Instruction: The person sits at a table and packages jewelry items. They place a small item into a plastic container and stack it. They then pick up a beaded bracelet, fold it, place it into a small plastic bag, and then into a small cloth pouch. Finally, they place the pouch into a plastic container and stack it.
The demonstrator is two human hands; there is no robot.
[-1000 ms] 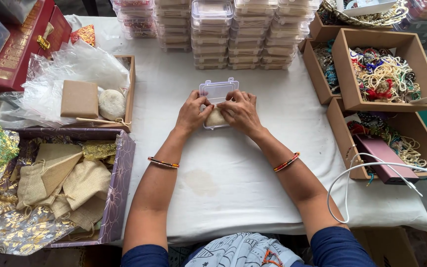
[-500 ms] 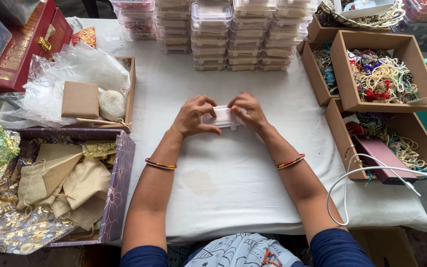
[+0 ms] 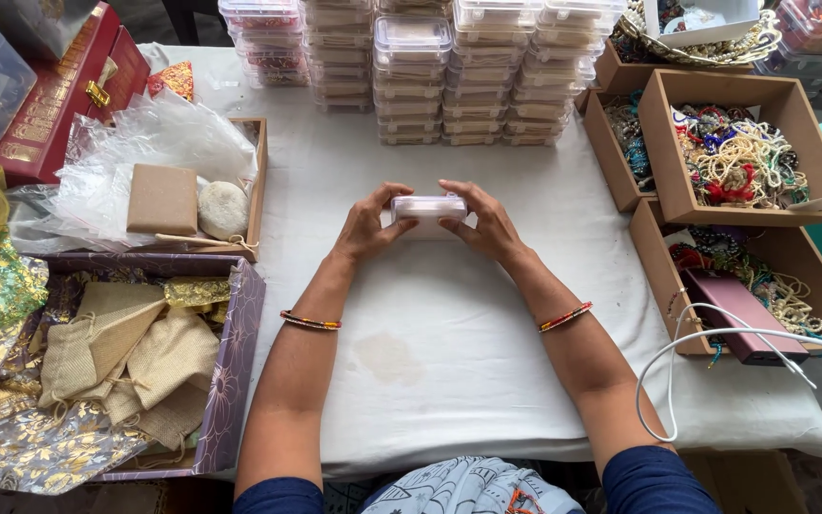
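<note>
A small clear plastic box (image 3: pixel 427 210) with its lid down is held just above the white tablecloth (image 3: pixel 430 362) at the middle of the table. My left hand (image 3: pixel 368 226) grips its left end, thumb in front and fingers on top. Its right end is pinched the same way by my right hand (image 3: pixel 487 225). Each wrist wears a thin orange bangle.
Stacks of clear plastic boxes (image 3: pixel 411 71) line the far edge. Cardboard trays of beaded jewellery (image 3: pixel 744 157) stand at right, with a white cable (image 3: pixel 715 343). A purple box of cloth pouches (image 3: pixel 116 362) and a wooden tray with plastic wrap (image 3: pixel 159 176) sit at left.
The box's lid stood open a second ago; it is now closed. Both hands have shifted from the box's inside to its two ends.
</note>
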